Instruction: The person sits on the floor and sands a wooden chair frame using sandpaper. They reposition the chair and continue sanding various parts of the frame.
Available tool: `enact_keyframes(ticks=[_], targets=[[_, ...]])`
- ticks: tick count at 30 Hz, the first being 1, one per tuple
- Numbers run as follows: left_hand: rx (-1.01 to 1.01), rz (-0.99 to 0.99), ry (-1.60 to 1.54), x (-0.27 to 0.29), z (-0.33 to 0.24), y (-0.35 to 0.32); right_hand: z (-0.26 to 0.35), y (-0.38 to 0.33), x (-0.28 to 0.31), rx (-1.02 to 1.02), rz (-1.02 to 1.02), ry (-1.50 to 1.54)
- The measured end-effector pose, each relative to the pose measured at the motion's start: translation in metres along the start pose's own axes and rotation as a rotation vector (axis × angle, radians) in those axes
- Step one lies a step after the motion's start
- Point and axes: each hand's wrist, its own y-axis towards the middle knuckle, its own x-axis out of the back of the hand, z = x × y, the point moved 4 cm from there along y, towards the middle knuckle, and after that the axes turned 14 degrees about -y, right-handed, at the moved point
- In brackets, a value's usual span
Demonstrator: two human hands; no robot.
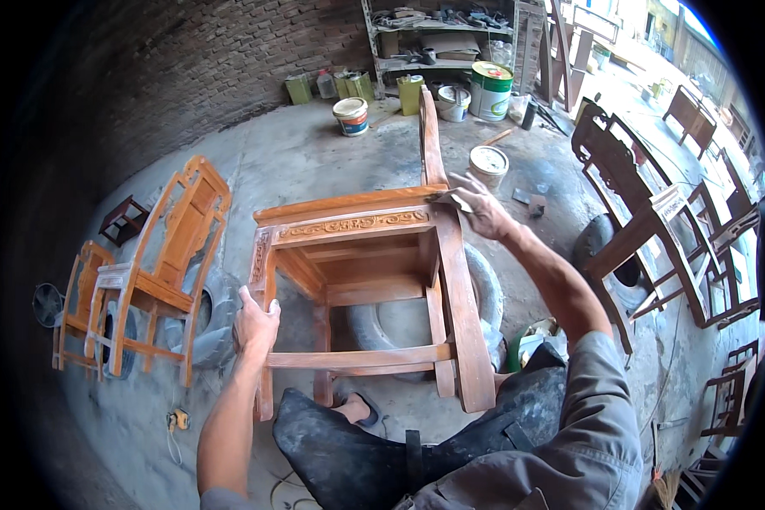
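Observation:
In front of me a carved wooden chair (357, 206) rests over a tire (483, 285), its carved front rail and legs facing me. Pale dust coats parts of its brown wood. My left hand (257, 323) is closed around the chair's left front leg, below the carved corner. At the right end of the seat edge, my right hand (478, 208) presses a small folded sheet that looks like sandpaper (460, 202) against the wood. Its fingers are bent over the sheet and partly hide it.
More wooden chairs (178, 246) stand at the left, and dark chair frames (629, 221) at the right. Paint buckets (490, 91), a lidded white tub (489, 161) and a laden shelf rack (442, 64) are beyond. A yellow tool (178, 419) lies on the floor at lower left.

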Motion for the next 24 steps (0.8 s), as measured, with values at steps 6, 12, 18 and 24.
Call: enact_keyframes(ticks=[6, 12, 18, 24], targets=[[-0.016, -0.003, -0.001, -0.003, -0.004, 0.002, -0.009, -0.011, 0.015, -0.065, -0.056, -0.095], [0.006, -0.013, -0.008, 0.007, 0.003, -0.005, 0.078, -0.049, 0.016, 0.062, 0.114, -0.183], [-0.044, -0.009, -0.056, -0.007, -0.007, 0.002, 0.031, -0.016, 0.003, -0.043, 0.107, -0.381], [-0.038, -0.029, -0.045, -0.005, 0.009, 0.004, 0.073, -0.061, 0.014, -0.069, 0.153, -0.263]])
